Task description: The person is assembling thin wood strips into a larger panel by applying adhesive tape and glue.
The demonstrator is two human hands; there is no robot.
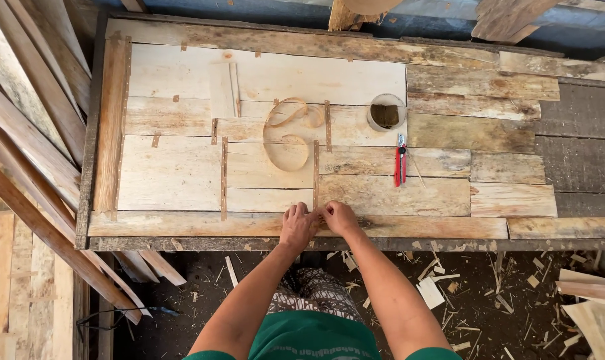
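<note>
My fingers press on thin, pale veneer sheets, matt and rough-grained, patched with brown paper tape strips. A loose curl of tape looks papery and dull. The bench frame is weathered, coarse wood. The cutter has a glossy red plastic body. The small round pot looks plastic, grimy inside.

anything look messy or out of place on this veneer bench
A loose strip of tape lies curled in loops mid-sheet instead of flat. Wood scraps litter the floor below the bench. Both hands, left hand and right hand, press a taped seam at the near edge.
</note>
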